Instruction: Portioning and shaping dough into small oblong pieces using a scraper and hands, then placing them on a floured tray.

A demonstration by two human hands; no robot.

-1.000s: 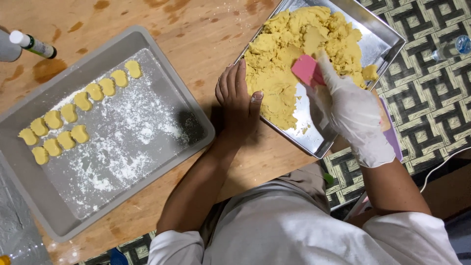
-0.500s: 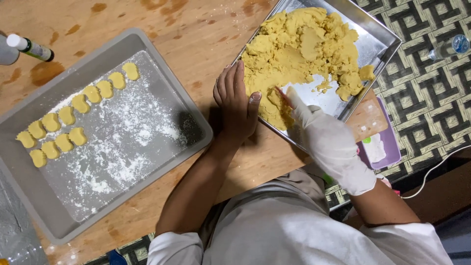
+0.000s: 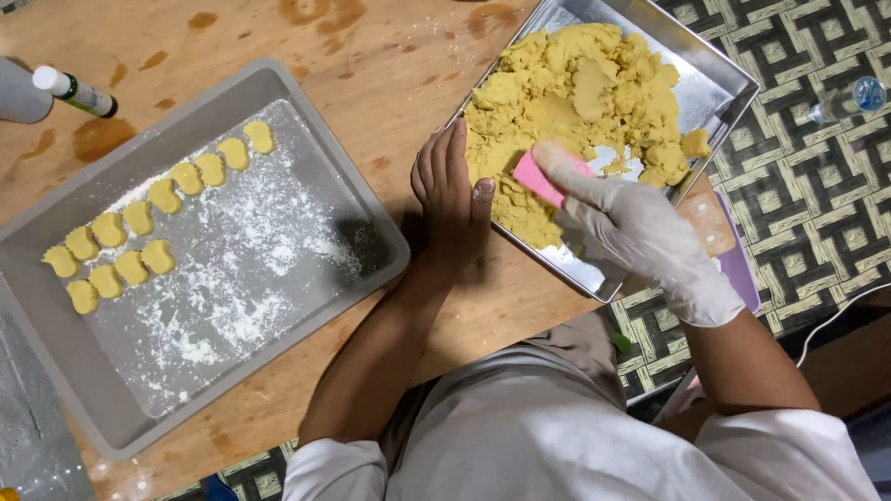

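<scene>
- Now our gloved right hand (image 3: 640, 232), gripping the pink scraper (image 3: 548, 176), has returned into the dough (image 3: 566, 102).
- Our bare left hand (image 3: 452, 190), fingers flat, still steadies the metal tray (image 3: 715, 79).

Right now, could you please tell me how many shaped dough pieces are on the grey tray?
10 dough pieces on the grey tray: six in a diagonal upper row, four in a lower row near its left end. None seem hidden.

Pink scraper (image 3: 543, 178) pressed edge-down into lumpy yellow dough (image 3: 566, 102), heaped in tilted steel tray (image 3: 715, 88)

Wooden table (image 3: 371, 65): grey tray (image 3: 56, 371), metal tray (image 3: 724, 83), small bottle (image 3: 74, 91).
</scene>
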